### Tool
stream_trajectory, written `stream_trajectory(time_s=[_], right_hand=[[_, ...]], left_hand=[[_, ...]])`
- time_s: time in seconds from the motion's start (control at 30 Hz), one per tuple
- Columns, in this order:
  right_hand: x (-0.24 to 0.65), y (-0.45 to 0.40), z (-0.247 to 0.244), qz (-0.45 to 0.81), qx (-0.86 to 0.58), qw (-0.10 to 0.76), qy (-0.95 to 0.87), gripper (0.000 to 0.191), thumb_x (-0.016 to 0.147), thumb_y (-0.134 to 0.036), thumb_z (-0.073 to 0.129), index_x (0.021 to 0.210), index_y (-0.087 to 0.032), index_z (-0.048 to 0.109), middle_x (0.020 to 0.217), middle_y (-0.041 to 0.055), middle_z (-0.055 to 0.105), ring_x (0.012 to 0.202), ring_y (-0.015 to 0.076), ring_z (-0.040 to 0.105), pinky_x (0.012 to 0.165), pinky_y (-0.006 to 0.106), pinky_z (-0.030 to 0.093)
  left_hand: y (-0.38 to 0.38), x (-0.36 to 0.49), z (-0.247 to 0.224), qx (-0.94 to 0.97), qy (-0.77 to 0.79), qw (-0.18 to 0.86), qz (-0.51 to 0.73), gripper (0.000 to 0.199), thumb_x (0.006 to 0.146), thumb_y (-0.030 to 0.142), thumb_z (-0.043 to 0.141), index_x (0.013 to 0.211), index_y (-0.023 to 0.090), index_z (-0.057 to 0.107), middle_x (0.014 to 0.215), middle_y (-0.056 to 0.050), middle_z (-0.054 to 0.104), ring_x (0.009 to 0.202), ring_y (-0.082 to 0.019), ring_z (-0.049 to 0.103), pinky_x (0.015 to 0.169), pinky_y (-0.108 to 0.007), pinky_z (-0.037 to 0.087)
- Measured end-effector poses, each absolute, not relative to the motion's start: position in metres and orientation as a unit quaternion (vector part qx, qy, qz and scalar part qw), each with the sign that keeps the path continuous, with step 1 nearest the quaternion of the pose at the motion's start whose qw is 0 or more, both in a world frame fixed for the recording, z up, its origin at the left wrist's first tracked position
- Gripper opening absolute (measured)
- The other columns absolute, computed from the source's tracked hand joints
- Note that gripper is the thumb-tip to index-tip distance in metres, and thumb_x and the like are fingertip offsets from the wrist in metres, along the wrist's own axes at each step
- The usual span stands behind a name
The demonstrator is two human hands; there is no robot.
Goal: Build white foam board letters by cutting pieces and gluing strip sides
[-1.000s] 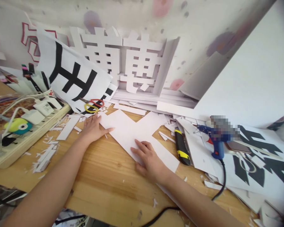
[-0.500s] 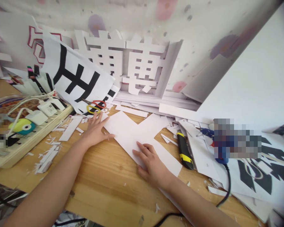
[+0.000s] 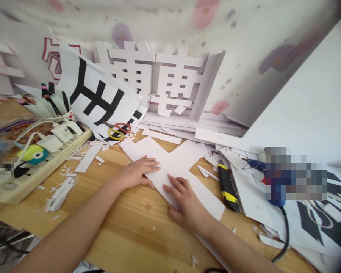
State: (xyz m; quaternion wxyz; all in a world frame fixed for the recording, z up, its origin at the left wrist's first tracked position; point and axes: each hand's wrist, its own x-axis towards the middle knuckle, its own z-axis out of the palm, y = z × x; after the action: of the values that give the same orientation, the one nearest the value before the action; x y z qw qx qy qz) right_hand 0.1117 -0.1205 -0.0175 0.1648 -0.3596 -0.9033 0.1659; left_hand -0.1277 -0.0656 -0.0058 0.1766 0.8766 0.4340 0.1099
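A white cut-out board shape (image 3: pixel 173 163) with branching arms lies flat on the wooden table. My left hand (image 3: pixel 139 172) rests on its left edge, fingers stretched over the surface and thumb at the rim. Just to the right, my right hand (image 3: pixel 184 201) lies on the lower part of the same board with its fingers spread. Part of the board is hidden under my right hand and forearm. A black and yellow utility knife (image 3: pixel 228 187) lies to the right of the board. Scissors (image 3: pixel 118 131) with red and yellow handles lie beyond my left hand.
At left stands a power strip (image 3: pixel 39 163) with plugged-in chargers. White scraps (image 3: pixel 61 193) litter the wooden table (image 3: pixel 125 231). Cut-out white characters (image 3: pixel 176 79) lean at the back, near a printed sheet (image 3: pixel 102 91). A blue glue gun (image 3: pixel 277 193) with a cable lies at right.
My left hand has moved right from the board's upper-left corner onto its left edge, nearer my right hand. My right hand stays on the board. The view has shifted slightly.
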Motion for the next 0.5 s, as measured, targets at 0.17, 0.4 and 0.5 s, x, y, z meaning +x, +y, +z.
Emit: stream_trajectory(time_s=[0.17,0.4,0.5], right_hand=[[0.1114,-0.1199,-0.0173,0.166,-0.360,0.163,-0.903,0.056,0.068,-0.012,0.054,0.123,-0.014,0.050,0.141,0.0139,0.035,0.119,0.0292,0.031,0.097,0.048,0.035],[0.1118,-0.1202,-0.0142,0.172,-0.361,0.166,-0.902,0.054,0.067,-0.013,0.055,0.122,-0.015,0.052,0.139,0.0135,0.038,0.118,0.0292,0.032,0.096,0.049,0.036],[0.1122,-0.1199,-0.0128,0.176,-0.361,0.171,-0.900,0.054,0.068,-0.013,0.055,0.121,-0.015,0.052,0.138,0.0136,0.040,0.117,0.0291,0.034,0.095,0.049,0.037]], left_hand=[[-0.0673,-0.1264,-0.0086,0.870,0.437,0.191,0.121,0.061,0.066,0.044,0.068,0.122,0.027,0.051,0.135,-0.005,0.045,0.130,-0.017,0.035,0.112,-0.042,0.016],[-0.0659,-0.1278,-0.0095,0.876,0.432,0.174,0.122,0.060,0.067,0.046,0.066,0.122,0.026,0.051,0.135,-0.006,0.046,0.128,-0.017,0.037,0.112,-0.041,0.016],[-0.0654,-0.1285,-0.0098,0.879,0.425,0.172,0.129,0.061,0.067,0.049,0.065,0.122,0.027,0.052,0.135,-0.005,0.046,0.128,-0.017,0.037,0.112,-0.040,0.017]])
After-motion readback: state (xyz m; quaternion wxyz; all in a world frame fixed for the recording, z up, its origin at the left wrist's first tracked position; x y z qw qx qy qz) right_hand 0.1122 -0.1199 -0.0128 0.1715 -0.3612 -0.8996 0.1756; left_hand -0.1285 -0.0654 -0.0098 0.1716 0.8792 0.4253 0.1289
